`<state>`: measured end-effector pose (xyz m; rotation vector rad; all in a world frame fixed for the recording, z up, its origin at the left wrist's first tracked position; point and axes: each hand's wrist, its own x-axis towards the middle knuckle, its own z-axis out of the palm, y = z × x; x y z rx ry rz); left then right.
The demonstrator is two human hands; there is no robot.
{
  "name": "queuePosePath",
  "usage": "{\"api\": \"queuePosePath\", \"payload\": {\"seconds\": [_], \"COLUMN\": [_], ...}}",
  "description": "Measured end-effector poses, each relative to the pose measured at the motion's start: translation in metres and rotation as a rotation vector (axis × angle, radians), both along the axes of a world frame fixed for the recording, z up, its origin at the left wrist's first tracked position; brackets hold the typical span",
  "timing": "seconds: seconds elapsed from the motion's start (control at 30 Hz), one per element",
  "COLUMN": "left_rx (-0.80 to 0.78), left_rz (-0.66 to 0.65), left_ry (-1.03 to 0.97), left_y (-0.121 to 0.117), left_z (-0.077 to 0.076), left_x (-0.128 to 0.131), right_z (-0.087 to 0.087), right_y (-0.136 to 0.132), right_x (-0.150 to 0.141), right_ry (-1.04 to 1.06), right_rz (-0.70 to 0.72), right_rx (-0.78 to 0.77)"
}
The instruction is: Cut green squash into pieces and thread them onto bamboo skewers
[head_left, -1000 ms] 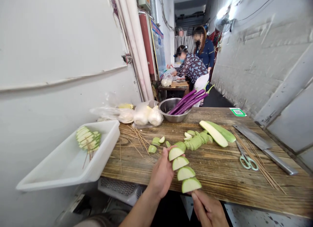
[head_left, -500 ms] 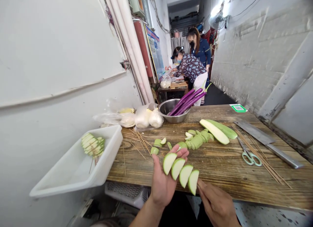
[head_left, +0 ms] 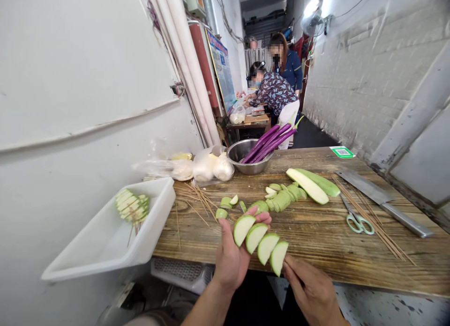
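Note:
Several half-round zucchini slices (head_left: pixel 267 248), green-skinned and pale inside, hang in a row on a thin skewer, which is mostly hidden. My right hand (head_left: pixel 311 286) pinches the skewer at its near end, beside the last slice. Palm up and fingers stretched out, my left hand (head_left: pixel 234 258) lies under the far slices and touches them. Just beyond my left fingers is a spread of cut zucchini slices (head_left: pixel 283 199), with some loose end pieces (head_left: pixel 225 203) to the left. Two long zucchini halves (head_left: pixel 309 186) rest behind the spread, one cut face up.
A white tray (head_left: pixel 154 223) at left holds skewered slices (head_left: pixel 131 206). Bare skewers (head_left: pixel 200 197) lie beside it. Behind stand bagged white vegetables (head_left: pixel 213 166) and a steel bowl (head_left: pixel 251 168) of eggplants (head_left: pixel 269 143). Scissors (head_left: pixel 356 218), more skewers (head_left: pixel 372 218) and a cleaver (head_left: pixel 369 188) lie right. Two people (head_left: pixel 276 92) stand beyond.
The skewered slices have tilted slightly, and the near one has shifted a little right with my right hand. The view has moved slightly; the things on the table stay put.

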<state>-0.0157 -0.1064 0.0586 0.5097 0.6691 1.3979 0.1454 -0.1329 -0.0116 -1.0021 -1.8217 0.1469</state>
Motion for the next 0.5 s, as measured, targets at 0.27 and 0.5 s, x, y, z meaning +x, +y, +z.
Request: {"api": "queuePosePath", "payload": {"seconds": [0.27, 0.5], "left_rx": [-0.014, 0.047], "left_rz": [0.104, 0.104], "left_ry": [0.203, 0.148], "left_y": [0.026, 0.026], "left_z": [-0.015, -0.017], "left_x": [-0.008, -0.017], "right_z": [-0.002, -0.009], "right_y": [0.026, 0.019], "right_x": [0.009, -0.011], "right_ry": [-0.073, -0.034], "right_rz": [-0.067, 0.048], "right_rx": [-0.034, -0.3]}}
